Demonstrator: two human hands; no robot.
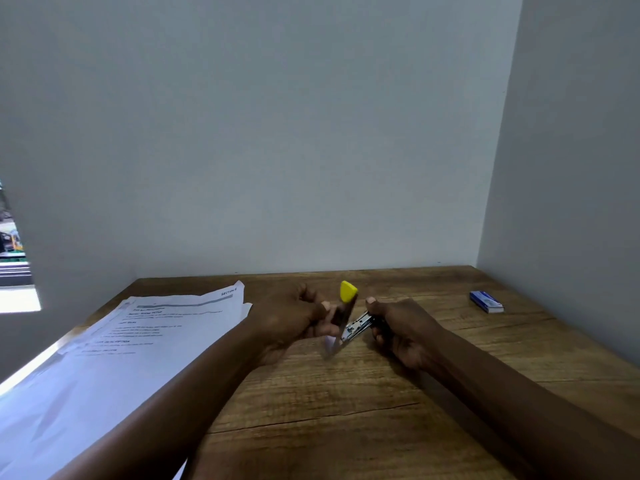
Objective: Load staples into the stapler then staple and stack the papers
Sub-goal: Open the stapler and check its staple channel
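A small stapler point(348, 308) with a yellow-tipped top arm is swung open above the wooden table point(363, 403). My left hand point(294, 323) grips its raised top arm, the yellow tip standing up. My right hand point(398, 330) holds the metal staple channel point(356, 327), which angles down toward the left. A spread pile of printed papers point(138, 341) lies on the table to the left, partly under my left forearm. A blue staple box point(486, 301) lies at the far right of the table.
Grey walls close in the table at the back and on the right. A bright window opening point(14, 258) shows at the far left.
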